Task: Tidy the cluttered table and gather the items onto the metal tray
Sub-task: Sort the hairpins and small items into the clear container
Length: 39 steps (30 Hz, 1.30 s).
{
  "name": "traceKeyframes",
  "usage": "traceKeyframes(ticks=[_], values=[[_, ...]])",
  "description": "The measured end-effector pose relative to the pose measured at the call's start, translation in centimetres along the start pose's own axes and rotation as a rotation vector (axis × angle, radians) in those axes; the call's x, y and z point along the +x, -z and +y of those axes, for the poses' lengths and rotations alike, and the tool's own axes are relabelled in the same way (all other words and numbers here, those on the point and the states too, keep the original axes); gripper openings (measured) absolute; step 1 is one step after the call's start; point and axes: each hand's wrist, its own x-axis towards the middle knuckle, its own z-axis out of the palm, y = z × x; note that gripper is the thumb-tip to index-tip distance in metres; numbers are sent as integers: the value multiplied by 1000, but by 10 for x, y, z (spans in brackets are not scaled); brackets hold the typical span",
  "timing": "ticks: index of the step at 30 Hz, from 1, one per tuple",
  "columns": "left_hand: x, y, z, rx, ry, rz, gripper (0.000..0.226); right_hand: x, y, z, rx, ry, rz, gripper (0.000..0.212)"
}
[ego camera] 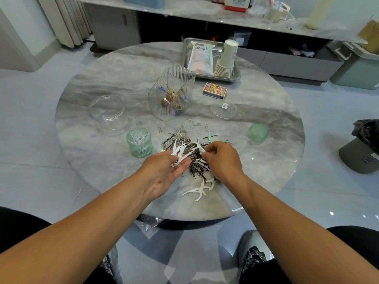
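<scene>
Mostly the work sat in the heap [190, 158] at the near middle of the table [114, 78]: white floss picks tangled with black hairpins and, on its far side, silver paper clips [180, 131]. The left hand [164, 173] lay palm up at the heap's left edge, its fingers curled round a small bundle of floss picks [180, 149] whose forked ends fanned away toward the far side. The right hand [221, 158] hovered knuckles up on the heap's right, fingertips pinching at a pick near the middle; whether it had one free of the pins could not be told. More loose picks [200, 189] lay just near of the heap, between the two wrists.

What the coming move seemed to turn on was the green jar [139, 142], already holding picks, which stood just left of the heap and close to the left hand, so that hand was the nearer one to drop its bundle there. Its green lid [257, 133] lay well apart to the right.

Farther off stood a ribbed clear box [171, 93], an empty clear jar [108, 114] at left, a clear lid [223, 110] and a matchbox [215, 90]. The tray [235, 75] sat at the far right edge, carrying a packet [201, 57] and stacked cups [226, 59]; most items were not yet on it.
</scene>
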Motion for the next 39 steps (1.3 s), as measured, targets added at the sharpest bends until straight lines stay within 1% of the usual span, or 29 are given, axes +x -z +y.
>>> traceKeyframes(ticks=[2, 5, 7, 8, 9, 10, 11, 13, 15, 17, 18, 23, 27, 30, 31, 32, 34, 36, 37, 38, 39], values=[[1, 0, 0, 32, 5, -1, 40, 1, 1, 0, 28, -7, 10, 14], [2, -3, 2, 90, 0, -6, 34, 2, 5, 0, 92, 12, 53, 11], [3, -5, 4, 140, -3, -20, 33, 2, 10, -3, 230, 37, 126, 9], [3, -5, 5, 165, -3, -26, 34, 1, 13, -5, 313, 86, 162, 7], [4, -6, 6, 185, -1, -33, 35, -1, 17, -8, 356, 182, 195, 6], [4, -7, 7, 201, 3, -44, 36, -5, 19, -10, 344, 315, 213, 4], [4, -7, 8, 216, 10, -62, 36, -9, 21, -12, 288, 470, 214, 2], [3, -9, 11, 243, 27, -116, 32, -16, 22, -12, 99, 759, 201, 5], [1, -9, 14, 257, 49, -166, 24, -18, 22, -8, -92, 927, 183, 6], [0, -9, 16, 259, 66, -180, 17, -18, 24, -4, -237, 998, 164, 8], [0, -9, 17, 256, 72, -182, 18, -17, 25, -3, -278, 1012, 156, 9], [0, -4, 23, 201, 104, -226, 30, -13, 31, -2, -392, 1057, 177, 16], [-2, -1, 28, 190, 135, -277, 13, -14, 29, 0, -444, 1089, 173, 26], [-1, 0, 22, 212, 93, -213, 12, -15, 23, -2, -408, 1093, 216, 24], [0, 1, 21, 213, 74, -181, 14, -14, 21, -4, -353, 1069, 249, 20], [1, 2, 21, 207, 59, -151, 16, -13, 20, -5, -277, 1004, 281, 17], [3, 3, 22, 176, 27, -94, 19, -8, 19, -5, -148, 738, 294, 20], [5, 4, 25, 153, -6, -54, 21, 3, 22, 1, -130, 408, 172, 23], [5, 4, 26, 151, -18, -42, 22, 6, 22, 4, -105, 276, 93, 23], [5, 4, 26, 154, -23, -34, 23, 7, 20, 7, -77, 186, 33, 25], [5, 4, 26, 157, -21, -26, 25, 6, 18, 9, -70, 133, -9, 32]])
